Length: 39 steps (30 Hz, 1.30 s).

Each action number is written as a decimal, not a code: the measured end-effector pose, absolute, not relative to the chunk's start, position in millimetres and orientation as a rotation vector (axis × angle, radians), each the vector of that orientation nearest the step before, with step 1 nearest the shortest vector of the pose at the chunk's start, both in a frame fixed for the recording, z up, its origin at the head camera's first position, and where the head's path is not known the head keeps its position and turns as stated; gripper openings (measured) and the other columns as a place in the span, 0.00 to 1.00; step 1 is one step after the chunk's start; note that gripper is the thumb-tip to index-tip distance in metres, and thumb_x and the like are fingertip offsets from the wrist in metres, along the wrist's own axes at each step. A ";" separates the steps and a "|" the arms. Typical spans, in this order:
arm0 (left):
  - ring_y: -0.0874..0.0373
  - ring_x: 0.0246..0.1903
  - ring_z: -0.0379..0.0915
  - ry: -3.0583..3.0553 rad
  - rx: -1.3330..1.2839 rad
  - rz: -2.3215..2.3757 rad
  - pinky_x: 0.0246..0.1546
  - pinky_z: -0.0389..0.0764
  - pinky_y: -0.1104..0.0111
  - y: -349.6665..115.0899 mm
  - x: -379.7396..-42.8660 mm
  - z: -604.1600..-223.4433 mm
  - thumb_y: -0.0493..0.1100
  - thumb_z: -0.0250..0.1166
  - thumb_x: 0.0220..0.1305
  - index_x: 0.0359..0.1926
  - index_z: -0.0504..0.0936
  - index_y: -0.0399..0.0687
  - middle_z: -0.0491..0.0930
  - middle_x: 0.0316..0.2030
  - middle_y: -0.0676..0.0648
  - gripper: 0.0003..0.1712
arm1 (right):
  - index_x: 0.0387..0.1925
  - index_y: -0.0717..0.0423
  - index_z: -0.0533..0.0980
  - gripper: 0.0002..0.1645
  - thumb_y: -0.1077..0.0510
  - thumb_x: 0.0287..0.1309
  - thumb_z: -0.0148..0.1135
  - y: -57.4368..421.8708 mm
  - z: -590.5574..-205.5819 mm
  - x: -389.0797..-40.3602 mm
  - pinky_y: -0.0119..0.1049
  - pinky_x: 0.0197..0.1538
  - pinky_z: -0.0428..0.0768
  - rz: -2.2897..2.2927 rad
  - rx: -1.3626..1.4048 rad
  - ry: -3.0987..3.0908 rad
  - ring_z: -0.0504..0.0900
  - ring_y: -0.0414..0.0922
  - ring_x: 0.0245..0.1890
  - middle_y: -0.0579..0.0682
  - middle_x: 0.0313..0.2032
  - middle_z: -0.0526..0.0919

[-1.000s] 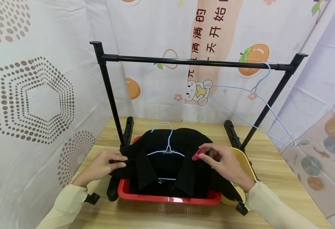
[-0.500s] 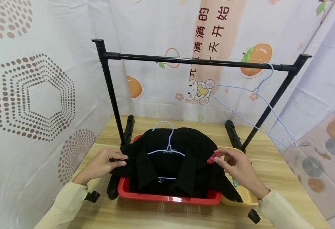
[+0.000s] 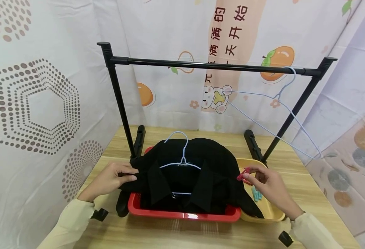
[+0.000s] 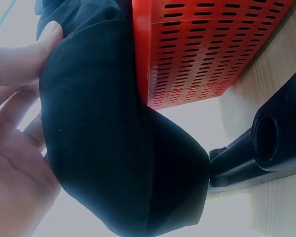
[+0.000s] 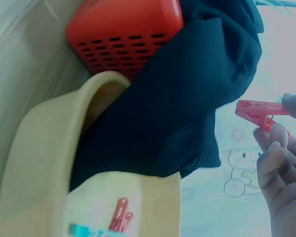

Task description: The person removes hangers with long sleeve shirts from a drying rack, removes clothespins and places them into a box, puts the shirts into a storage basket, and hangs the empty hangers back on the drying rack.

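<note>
A black collared shirt lies over a red basket, with a pale blue hanger set inside its collar and the hook sticking up. My left hand pinches the shirt at its left shoulder between thumb and fingers; the sleeve hangs below it in the left wrist view. Over the yellow basin to the right, my right hand pinches a red clothespin by its handles. In the right wrist view the clothespin is apart from the shirt.
A black clothes rack spans the back, its feet on the wooden table. A second blue hanger hangs at the bar's right end. Blue clothespins and a red one lie in the basin. The right sleeve drapes over the basin's rim.
My right hand has moved right with the red clothespin, away from the shirt collar to above the basin. The left hand stays on the shirt.
</note>
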<state>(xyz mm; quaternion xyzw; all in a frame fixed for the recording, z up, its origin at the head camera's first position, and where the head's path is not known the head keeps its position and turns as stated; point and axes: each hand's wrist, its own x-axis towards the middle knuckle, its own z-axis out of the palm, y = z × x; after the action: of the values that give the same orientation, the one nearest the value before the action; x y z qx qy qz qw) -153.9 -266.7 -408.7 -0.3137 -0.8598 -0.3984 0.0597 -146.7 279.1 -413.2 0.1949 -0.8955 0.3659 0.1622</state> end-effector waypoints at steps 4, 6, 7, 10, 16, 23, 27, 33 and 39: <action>0.64 0.29 0.77 -2.609 -0.940 -1.217 0.31 0.81 0.68 -267.4 -153.9 -409.9 0.33 0.73 0.62 0.48 0.91 0.42 0.85 0.35 0.60 0.13 | 0.47 0.50 0.83 0.11 0.56 0.64 0.72 286.8 -418.0 -143.2 0.31 0.20 0.67 1.014 0.519 -2.588 0.70 0.36 0.17 0.43 0.29 0.85; 0.65 0.29 0.76 -2.611 -0.938 -1.217 0.30 0.80 0.68 -267.7 -153.8 -409.8 0.33 0.73 0.62 0.48 0.91 0.42 0.85 0.35 0.60 0.13 | 0.47 0.50 0.83 0.10 0.56 0.65 0.72 290.8 -421.4 -141.8 0.31 0.20 0.68 1.004 0.496 -2.607 0.71 0.36 0.17 0.43 0.30 0.85; 0.65 0.29 0.76 -2.610 -0.938 -1.220 0.30 0.80 0.68 -267.7 -153.9 -409.6 0.33 0.73 0.62 0.48 0.91 0.42 0.85 0.35 0.60 0.13 | 0.47 0.50 0.83 0.10 0.56 0.65 0.72 292.7 -423.3 -141.1 0.31 0.20 0.68 0.999 0.486 -2.617 0.71 0.36 0.17 0.43 0.31 0.85; 0.65 0.28 0.75 -2.606 -0.942 -1.220 0.29 0.80 0.68 -267.4 -154.0 -408.9 0.33 0.73 0.62 0.48 0.91 0.42 0.85 0.35 0.61 0.13 | 0.48 0.54 0.84 0.12 0.56 0.65 0.72 298.6 -428.8 -139.3 0.31 0.20 0.67 0.984 0.463 -2.642 0.70 0.35 0.17 0.42 0.33 0.85; 0.65 0.27 0.74 -2.597 -0.951 -1.217 0.29 0.79 0.68 -266.9 -154.1 -409.7 0.33 0.73 0.62 0.48 0.91 0.42 0.85 0.34 0.60 0.13 | 0.47 0.56 0.84 0.14 0.53 0.66 0.71 310.2 -436.5 -136.4 0.31 0.19 0.66 0.965 0.422 -2.737 0.71 0.35 0.18 0.41 0.32 0.86; 0.65 0.28 0.75 -2.607 -0.946 -1.212 0.30 0.80 0.68 -267.0 -155.4 -410.9 0.33 0.73 0.63 0.49 0.91 0.42 0.85 0.35 0.61 0.13 | 0.44 0.51 0.84 0.12 0.50 0.64 0.72 322.3 -439.6 -135.5 0.31 0.21 0.67 0.871 0.463 -2.887 0.69 0.33 0.18 0.35 0.31 0.85; 0.65 0.28 0.75 -2.602 -0.953 -1.198 0.30 0.80 0.68 -267.4 -156.0 -409.1 0.33 0.73 0.63 0.49 0.91 0.42 0.85 0.35 0.61 0.13 | 0.43 0.52 0.85 0.10 0.52 0.63 0.73 327.6 -441.1 -137.5 0.31 0.21 0.67 0.826 0.542 -2.960 0.68 0.33 0.18 0.38 0.33 0.86; 0.65 0.28 0.75 -2.591 -0.969 -1.203 0.29 0.79 0.68 -267.0 -156.4 -408.3 0.33 0.73 0.63 0.48 0.91 0.42 0.84 0.34 0.61 0.13 | 0.38 0.52 0.84 0.05 0.57 0.63 0.73 332.8 -447.4 -139.2 0.30 0.23 0.70 0.771 0.662 -3.012 0.70 0.31 0.19 0.34 0.30 0.84; 0.65 0.28 0.76 -2.590 -0.967 -1.201 0.29 0.80 0.68 -267.2 -156.3 -410.1 0.33 0.73 0.63 0.48 0.91 0.42 0.85 0.34 0.61 0.12 | 0.36 0.53 0.83 0.07 0.56 0.59 0.76 334.6 -450.4 -139.6 0.32 0.28 0.75 0.621 0.810 -3.026 0.72 0.29 0.24 0.31 0.26 0.80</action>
<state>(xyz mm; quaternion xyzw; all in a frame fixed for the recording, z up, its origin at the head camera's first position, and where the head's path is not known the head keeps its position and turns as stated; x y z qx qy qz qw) -156.3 -267.2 -410.1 -0.3203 -0.8575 -0.3976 0.0637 -139.6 334.6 -450.4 0.2537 -0.9472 0.1942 -0.0261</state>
